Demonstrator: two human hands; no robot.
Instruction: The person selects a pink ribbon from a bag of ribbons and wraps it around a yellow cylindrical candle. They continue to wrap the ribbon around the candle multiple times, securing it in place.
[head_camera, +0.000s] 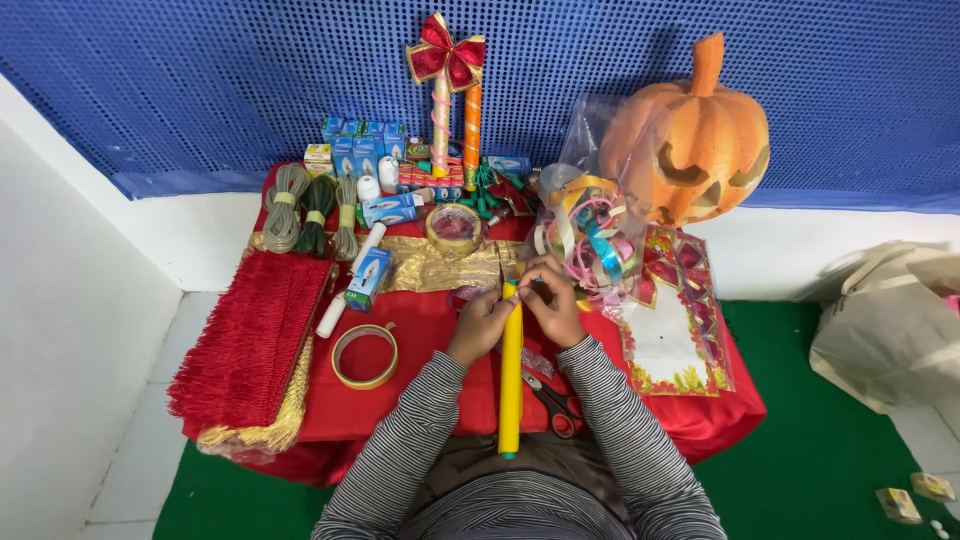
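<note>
A long yellow tube (511, 380) stands lengthwise in the middle of the frame, its lower end near the person's lap at bottom centre and its upper end reaching up between the two hands. The left hand (482, 322) sits just left of the tube's top, fingers curled together against it. The right hand (553, 300) is on the other side, its fingers bent and pinched on the tube's tip; whether a small piece is also held there cannot be told. Both forearms, in grey striped sleeves, rise from the bottom of the frame and angle inward so the hands meet at centre.

Under the hands lies a red-covered worktop (420, 400). Red-handled scissors (555, 402) lie just right of the tube, below the right wrist. A roll of tape (364, 356) lies to the left, apart from the hands. Curled coloured ribbons (590, 240) sit just above the right hand, and an orange pumpkin (690, 140) stands at upper right.
</note>
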